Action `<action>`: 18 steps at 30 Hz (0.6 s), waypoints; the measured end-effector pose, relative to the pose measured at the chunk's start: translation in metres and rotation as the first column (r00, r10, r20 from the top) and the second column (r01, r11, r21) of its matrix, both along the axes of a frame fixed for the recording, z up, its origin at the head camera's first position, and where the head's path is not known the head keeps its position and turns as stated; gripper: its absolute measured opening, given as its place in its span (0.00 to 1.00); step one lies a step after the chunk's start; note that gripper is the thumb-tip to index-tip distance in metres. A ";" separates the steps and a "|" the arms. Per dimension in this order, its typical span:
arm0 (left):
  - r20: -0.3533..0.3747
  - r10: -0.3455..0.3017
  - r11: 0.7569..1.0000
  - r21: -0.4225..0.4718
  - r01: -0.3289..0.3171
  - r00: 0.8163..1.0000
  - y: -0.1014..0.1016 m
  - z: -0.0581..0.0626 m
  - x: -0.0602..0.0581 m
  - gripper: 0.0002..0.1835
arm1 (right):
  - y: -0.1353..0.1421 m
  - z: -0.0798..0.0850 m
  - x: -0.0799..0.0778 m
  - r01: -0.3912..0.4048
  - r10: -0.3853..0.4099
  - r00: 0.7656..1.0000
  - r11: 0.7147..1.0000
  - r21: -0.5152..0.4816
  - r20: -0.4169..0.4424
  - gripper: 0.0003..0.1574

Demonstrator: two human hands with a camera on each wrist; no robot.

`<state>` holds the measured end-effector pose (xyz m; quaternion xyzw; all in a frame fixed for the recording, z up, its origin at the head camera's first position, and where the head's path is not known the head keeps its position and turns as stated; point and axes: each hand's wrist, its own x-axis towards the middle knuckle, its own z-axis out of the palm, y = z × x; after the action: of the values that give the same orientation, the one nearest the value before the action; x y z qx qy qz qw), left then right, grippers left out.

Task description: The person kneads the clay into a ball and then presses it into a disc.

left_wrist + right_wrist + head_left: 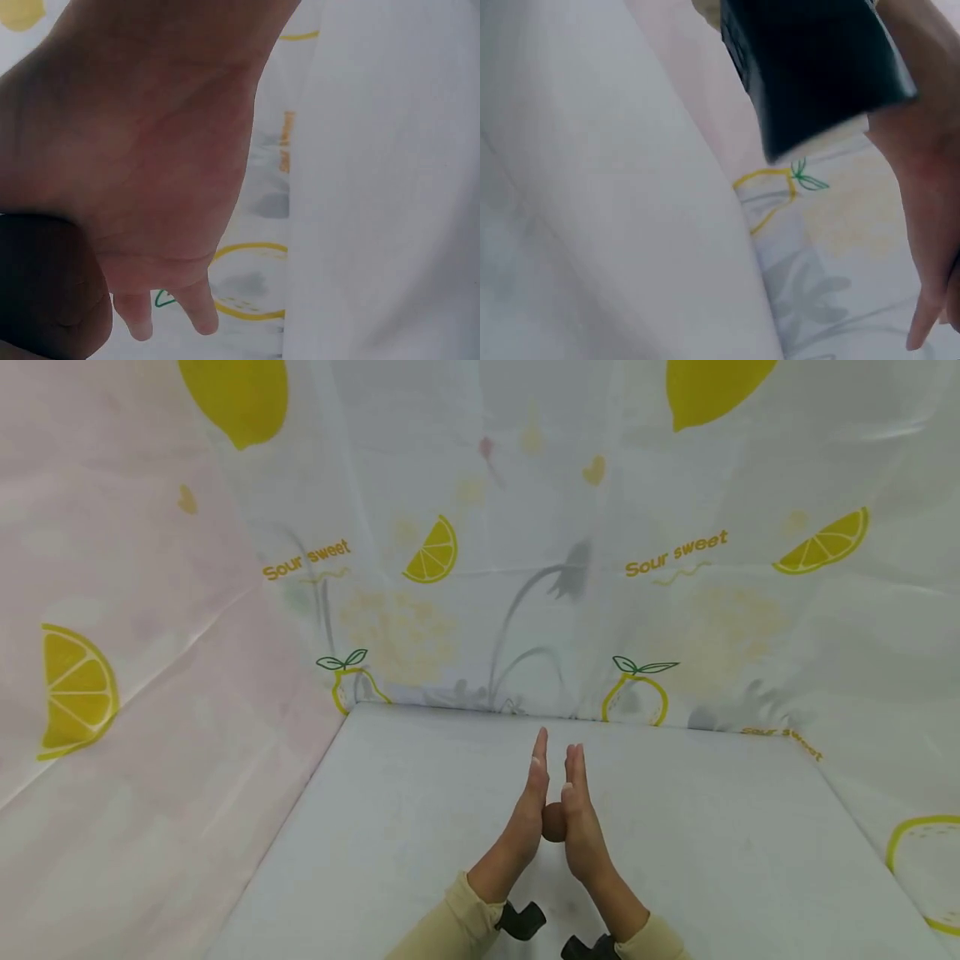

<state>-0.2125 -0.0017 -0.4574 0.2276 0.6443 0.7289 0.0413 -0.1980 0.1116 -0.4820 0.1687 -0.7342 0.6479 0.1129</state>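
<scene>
No box, bowl or other container shows in any view; the things stand only on a white table [420,860] with printed curtains around it.

A small brown ball [553,822] sits between the two palms, above the table, near the middle of the table's width and closer to its near edge than to its far edge. The left hand [527,814] presses it from the left side and the right hand [581,822] from the right side. Both hands stand on edge with the fingers straight and pointing toward the far edge of the table. The palms are close together with the ball clamped between them, and the fingertips are a little apart. The fingers do not curl around the ball. In the left wrist view the left hand [142,165] fills most of the picture, and a dark rounded shape, seemingly the ball [45,289], touches it at the lower left. In the right wrist view only the edge of the right hand [930,225] shows beside a black block [810,67], probably the other wrist's camera; the ball is hidden there.

Beige sleeves [450,927] cover both forearms, and black camera mounts [521,920] sit at the wrists.

The curtain [675,485] behind the far edge carries yellow lemons and lemon slices, and the words "Sour sweet" [677,553] are printed in orange, twice across the back and once more low by the far right corner.
</scene>
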 end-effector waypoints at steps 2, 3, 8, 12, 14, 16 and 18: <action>-0.005 0.039 0.999 -0.007 -0.039 0.999 0.000 0.000 -0.003 0.39 | -0.003 -0.001 0.004 0.002 -0.002 1.000 1.000 0.019 -0.008 0.38; -0.010 0.059 0.998 -0.011 -0.059 0.998 0.001 -0.001 -0.004 0.39 | -0.005 -0.001 0.006 0.005 -0.005 1.000 0.999 0.033 -0.019 0.38; -0.011 0.141 0.990 -0.028 -0.141 0.990 0.001 -0.006 -0.011 0.38 | -0.011 0.000 0.016 0.040 -0.032 0.997 0.993 0.111 -0.070 0.40; 0.083 0.129 0.991 -0.031 -0.127 0.988 0.001 -0.010 -0.013 0.39 | -0.012 0.004 0.021 0.060 -0.042 0.990 0.989 0.135 -0.135 0.42; 0.135 0.102 0.995 -0.019 -0.100 0.986 0.001 -0.012 -0.012 0.40 | -0.011 0.009 0.022 0.059 -0.033 0.982 0.989 0.138 -0.187 0.42; 0.177 0.060 0.998 0.003 -0.062 0.982 0.003 -0.014 -0.009 0.42 | -0.009 0.014 0.021 0.056 -0.022 0.971 0.989 0.138 -0.237 0.41; 0.199 0.014 1.000 0.022 -0.019 0.980 0.006 -0.015 -0.006 0.43 | -0.006 0.020 0.019 0.055 -0.016 0.962 0.989 0.134 -0.273 0.42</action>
<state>-0.2188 0.0041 -0.4728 0.1486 0.6300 0.7561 0.0967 -0.1791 0.1053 -0.4618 0.2500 -0.7585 0.5633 0.2118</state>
